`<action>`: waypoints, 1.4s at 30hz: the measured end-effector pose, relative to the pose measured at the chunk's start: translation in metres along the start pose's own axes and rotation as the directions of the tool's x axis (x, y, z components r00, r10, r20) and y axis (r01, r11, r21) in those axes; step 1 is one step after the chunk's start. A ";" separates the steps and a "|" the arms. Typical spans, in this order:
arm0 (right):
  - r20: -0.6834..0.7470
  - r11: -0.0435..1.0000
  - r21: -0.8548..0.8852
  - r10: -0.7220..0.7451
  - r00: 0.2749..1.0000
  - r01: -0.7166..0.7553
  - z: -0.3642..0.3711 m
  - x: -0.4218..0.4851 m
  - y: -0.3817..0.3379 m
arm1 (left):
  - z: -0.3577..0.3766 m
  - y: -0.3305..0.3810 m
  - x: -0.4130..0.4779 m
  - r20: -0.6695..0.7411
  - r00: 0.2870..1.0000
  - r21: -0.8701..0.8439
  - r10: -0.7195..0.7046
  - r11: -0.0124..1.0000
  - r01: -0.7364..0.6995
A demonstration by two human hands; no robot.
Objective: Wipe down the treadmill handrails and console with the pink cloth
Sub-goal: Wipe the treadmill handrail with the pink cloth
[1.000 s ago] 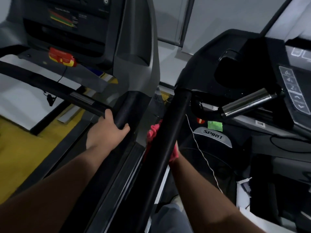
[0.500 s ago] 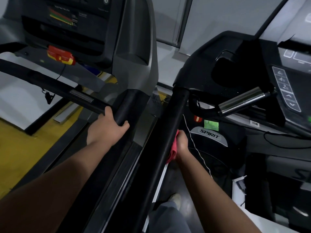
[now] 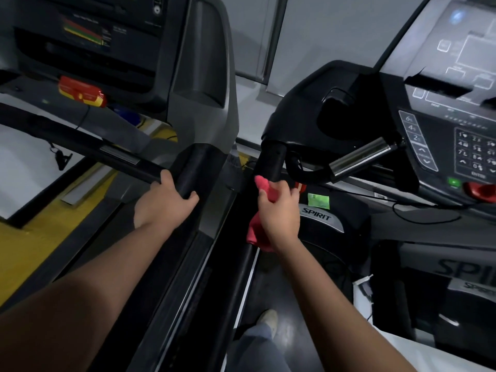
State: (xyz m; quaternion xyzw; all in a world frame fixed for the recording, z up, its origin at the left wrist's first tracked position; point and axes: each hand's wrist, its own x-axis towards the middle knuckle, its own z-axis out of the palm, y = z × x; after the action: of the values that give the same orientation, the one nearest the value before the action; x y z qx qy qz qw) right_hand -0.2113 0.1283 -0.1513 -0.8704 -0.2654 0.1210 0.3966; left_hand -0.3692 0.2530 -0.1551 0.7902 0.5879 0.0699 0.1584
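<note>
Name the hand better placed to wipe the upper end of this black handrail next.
Right. The right hand grips the pink cloth against the handrail just below its upper end; the left hand holds the neighbouring rail, bare.

Soft cloth, matt rail
You are holding a soft pink cloth on a matt black handrail; the smooth metal grip bar is gleaming.

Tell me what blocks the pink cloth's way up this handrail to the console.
Nothing visible. The right hand holds the pink cloth on the handrail; bare rail runs up to the console. The chrome grip bar sits off to the right.
</note>
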 end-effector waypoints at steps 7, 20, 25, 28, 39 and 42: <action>0.221 0.749 -0.572 -0.251 0.942 0.334 0.015 -0.014 -0.033 | -0.002 0.000 0.001 0.016 1.000 -0.005 -0.004 1.000 0.004; 0.590 0.525 -0.272 -0.571 0.571 0.806 -0.012 0.011 0.002 | -0.004 0.000 -0.001 0.013 1.000 -0.059 -0.015 0.998 0.016; 0.685 0.476 -0.331 -0.472 0.555 0.815 0.005 0.036 -0.022 | -0.002 -0.002 0.000 0.002 1.000 -0.055 -0.010 0.998 0.010; 0.805 0.373 -0.412 -0.279 0.524 0.831 0.021 0.044 -0.043 | -0.001 -0.002 0.001 0.002 1.000 -0.044 -0.012 0.999 0.012; 0.751 0.028 -0.610 0.341 0.566 0.792 0.073 0.038 -0.079 | 0.003 -0.005 0.006 -0.008 0.999 -0.080 -0.032 0.996 0.032; 0.755 -0.020 -0.588 0.346 0.557 0.809 0.073 0.030 -0.084 | 0.004 -0.005 0.007 -0.010 1.000 -0.079 -0.029 0.997 0.028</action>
State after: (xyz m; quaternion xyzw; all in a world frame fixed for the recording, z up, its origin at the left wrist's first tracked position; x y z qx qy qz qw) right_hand -0.2483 0.2365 -0.1357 -0.6508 -0.5788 0.1716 -0.4605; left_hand -0.3707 0.2600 -0.1614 0.7746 0.5967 0.0952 0.1870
